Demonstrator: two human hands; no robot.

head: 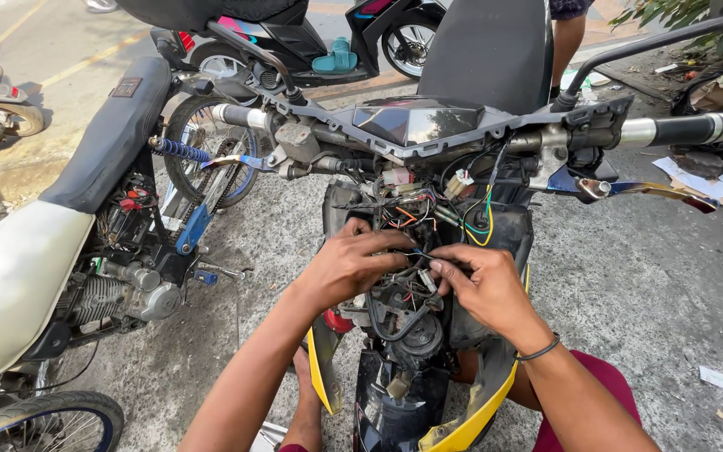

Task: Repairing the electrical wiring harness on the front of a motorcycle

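A scooter stands in front of me with its front cover off, its handlebar [671, 130] running across the top and yellow side panels [470, 423] below. A tangle of coloured wires [428, 222] and connectors is exposed behind the headlight area. My left hand [349, 264] and my right hand [483, 280] meet in the middle of the wiring, fingertips pinching thin wires between them. A black band sits on my right wrist.
A second motorcycle [85, 243] with a white tank, black seat and blue shock spring stands close on the left. Another scooter [311, 38] is parked behind. A person's leg [566, 42] shows at the top. Paper litter [696, 180] lies on the concrete at right.
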